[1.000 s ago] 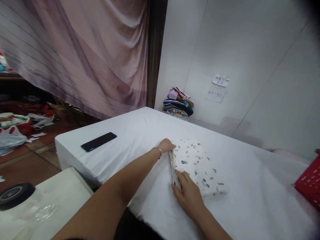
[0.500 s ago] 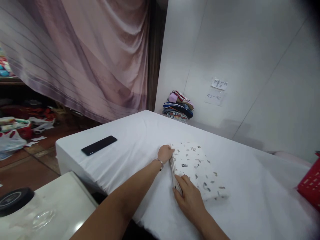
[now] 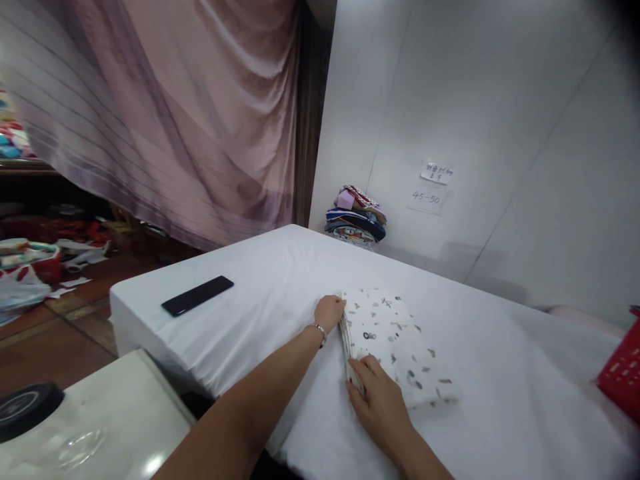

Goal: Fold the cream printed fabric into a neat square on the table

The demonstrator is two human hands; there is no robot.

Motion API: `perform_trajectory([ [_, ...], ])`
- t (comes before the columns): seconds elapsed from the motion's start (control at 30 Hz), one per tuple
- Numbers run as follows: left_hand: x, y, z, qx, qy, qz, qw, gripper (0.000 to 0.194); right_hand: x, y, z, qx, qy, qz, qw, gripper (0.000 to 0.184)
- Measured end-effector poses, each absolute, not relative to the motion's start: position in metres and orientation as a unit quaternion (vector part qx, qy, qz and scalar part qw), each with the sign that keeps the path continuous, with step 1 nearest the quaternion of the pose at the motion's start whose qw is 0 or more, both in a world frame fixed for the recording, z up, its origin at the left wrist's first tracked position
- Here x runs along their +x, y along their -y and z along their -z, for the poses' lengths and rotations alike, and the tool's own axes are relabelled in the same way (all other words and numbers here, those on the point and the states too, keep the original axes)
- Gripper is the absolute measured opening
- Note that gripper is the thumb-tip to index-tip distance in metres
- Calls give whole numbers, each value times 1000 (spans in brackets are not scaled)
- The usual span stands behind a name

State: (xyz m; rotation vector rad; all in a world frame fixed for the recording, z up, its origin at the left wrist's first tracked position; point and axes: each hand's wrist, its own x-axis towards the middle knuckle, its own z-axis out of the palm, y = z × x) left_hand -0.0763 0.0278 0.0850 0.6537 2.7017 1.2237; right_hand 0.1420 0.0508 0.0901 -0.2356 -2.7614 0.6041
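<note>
A folded white cloth with small dark prints lies on the white-sheeted table. My left hand rests at its far left corner, fingers curled under the folded edge. My right hand lies at the near left corner, fingers closed on the stacked layers of the same edge. A thin bracelet is on my left wrist.
A black phone lies on the table's left part. A pile of folded clothes sits at the far edge by the white wall. A red basket is at the right. A white counter with a black round object stands near left.
Both hands stay on the cloth's left edge; they and the cloth have barely moved. The view has shifted slightly.
</note>
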Motion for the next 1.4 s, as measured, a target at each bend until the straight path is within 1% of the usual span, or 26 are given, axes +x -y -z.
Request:
perform_trajectory([
  [0.13,-76,-28,-84,205,-888,-409,51,26,142,-51,-90,-83,962,-211,154,32],
  [0.3,-79,-30,-82,175,-889,-419,63,17,145,-47,-92,-80,967,-191,150,37],
  [0.53,-85,-35,-85,155,-894,-412,77,11,145,-45,-93,-51,978,-152,133,40],
  [0.6,-86,-38,-88,155,-898,-405,73,15,144,-45,-93,-49,979,-150,131,40],
  [0.7,-89,-42,-90,158,-904,-392,63,33,144,-45,-94,-50,980,-146,124,41],
  [0.77,-92,-44,-90,170,-906,-383,61,36,143,-44,-95,-52,981,-143,120,41],
  [0.9,-97,-47,-88,196,-906,-370,56,19,142,-43,-95,-53,983,-135,111,42],
  [0.97,-99,-48,-88,200,-906,-368,52,15,142,-42,-95,-52,984,-131,107,43],
  [1.17,-104,-47,-89,189,-904,-381,30,20,143,-40,-92,-31,985,-125,119,46],
  [1.4,-111,-47,-76,179,-907,-379,45,20,141,-39,-89,-14,988,-112,108,45],
])
